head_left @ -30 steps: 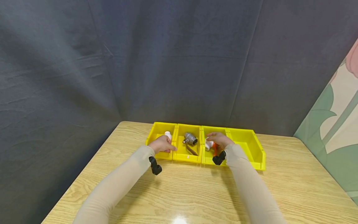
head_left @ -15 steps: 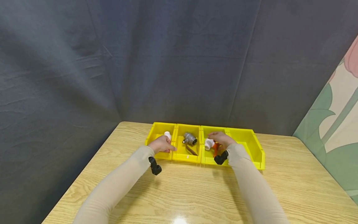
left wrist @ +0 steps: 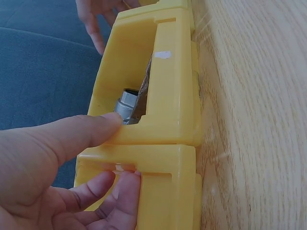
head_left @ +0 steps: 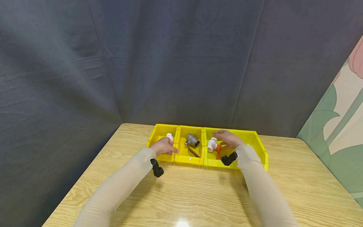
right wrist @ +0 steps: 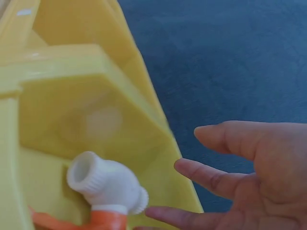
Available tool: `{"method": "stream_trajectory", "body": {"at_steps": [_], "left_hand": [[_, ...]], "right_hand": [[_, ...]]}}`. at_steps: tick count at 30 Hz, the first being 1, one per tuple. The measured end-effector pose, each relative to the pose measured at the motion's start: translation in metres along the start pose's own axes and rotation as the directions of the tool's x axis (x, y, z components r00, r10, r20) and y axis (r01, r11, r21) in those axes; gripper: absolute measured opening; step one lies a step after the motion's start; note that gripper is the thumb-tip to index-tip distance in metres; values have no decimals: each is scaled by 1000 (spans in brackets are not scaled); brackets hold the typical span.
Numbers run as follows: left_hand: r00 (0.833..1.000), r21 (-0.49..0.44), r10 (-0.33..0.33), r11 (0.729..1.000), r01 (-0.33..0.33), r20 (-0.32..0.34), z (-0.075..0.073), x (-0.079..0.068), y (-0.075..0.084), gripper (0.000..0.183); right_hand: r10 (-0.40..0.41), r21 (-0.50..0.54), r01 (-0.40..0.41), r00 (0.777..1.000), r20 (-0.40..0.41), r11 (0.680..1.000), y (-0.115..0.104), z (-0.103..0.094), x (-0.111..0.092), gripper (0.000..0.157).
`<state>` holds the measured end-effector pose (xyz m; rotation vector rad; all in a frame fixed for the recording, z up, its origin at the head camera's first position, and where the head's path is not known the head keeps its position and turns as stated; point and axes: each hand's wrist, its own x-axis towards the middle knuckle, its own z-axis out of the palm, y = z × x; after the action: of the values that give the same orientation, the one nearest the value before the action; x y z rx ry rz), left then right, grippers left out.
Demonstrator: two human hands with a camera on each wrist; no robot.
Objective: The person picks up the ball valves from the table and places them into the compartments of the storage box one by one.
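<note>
My left hand (head_left: 163,146) hovers over the leftmost yellow bin (head_left: 152,142), fingers loosely curled and thumb across the wall beside the neighbouring bin (left wrist: 177,96). Nothing shows between thumb and fingers in the left wrist view. A white fitting (head_left: 169,136) in that bin is partly hidden behind the hand. My right hand (head_left: 228,138) has its fingers spread above the bins further right. Close to its fingertips, a white plastic ball valve (right wrist: 112,184) with an orange handle (head_left: 218,152) lies in the third bin (head_left: 209,131). A grey metal ball valve (head_left: 193,140) with a brown lever lies in the second.
The yellow bins stand side by side in a row near the back of the wooden table (head_left: 181,192). A rightmost bin (head_left: 262,154) is partly behind the right wrist. A dark curtain (head_left: 181,69) hangs behind, with a floral panel (head_left: 337,138) at the right.
My right hand has drawn back to the right from the white ball valve, which now shows more fully in its bin. The left hand has stayed where it was.
</note>
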<state>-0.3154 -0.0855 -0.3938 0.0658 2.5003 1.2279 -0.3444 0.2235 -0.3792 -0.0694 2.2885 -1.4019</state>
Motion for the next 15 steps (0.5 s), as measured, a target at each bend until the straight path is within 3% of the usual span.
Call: {"method": "stream_trajectory", "body": {"at_steps": [8,15], "left_hand": [[1000,-6,12,1000,-12,6,1,0,0,36],[1000,-22,15,1000,-14,4,-1,1,-2,36]], "right_hand": [[-67,-2,67,997,33,998,-4,-14,-30,58],[-126,-24,125,992,-12,992,-1,-27,-62,54]]}}
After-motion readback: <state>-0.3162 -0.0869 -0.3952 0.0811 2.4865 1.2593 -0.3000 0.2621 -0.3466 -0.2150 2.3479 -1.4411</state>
